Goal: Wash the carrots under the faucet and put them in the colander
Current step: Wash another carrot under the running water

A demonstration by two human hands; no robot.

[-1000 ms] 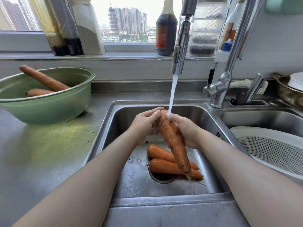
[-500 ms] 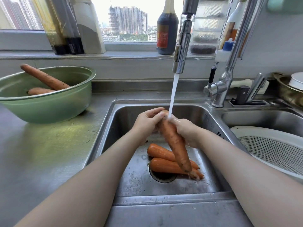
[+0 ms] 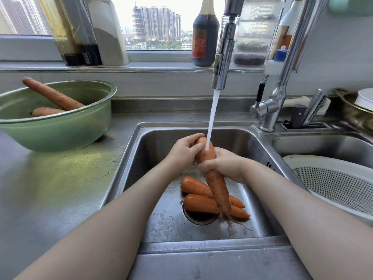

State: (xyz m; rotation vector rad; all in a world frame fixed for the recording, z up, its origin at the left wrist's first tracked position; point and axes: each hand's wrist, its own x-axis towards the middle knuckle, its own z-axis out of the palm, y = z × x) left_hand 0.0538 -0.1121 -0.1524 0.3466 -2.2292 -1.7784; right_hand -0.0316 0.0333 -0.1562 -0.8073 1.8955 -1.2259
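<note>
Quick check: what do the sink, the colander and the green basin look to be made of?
Sink: likely stainless steel, brushed, with grey reflective walls. Colander: probably white plastic, matte, with a thick smooth rim and a fine grid of holes. Green basin: unclear, glossy enamelled metal or plastic; its thin rolled rim hints at metal.

Daylight is coming through a wide window [image 3: 157,23], with tall apartment towers [image 3: 159,23] standing outside. Bottles [image 3: 205,33] and jars are lining the windowsill [image 3: 141,66] along the back edge. A steel counter [image 3: 50,188] is stretching to the left, reflecting green light.
</note>
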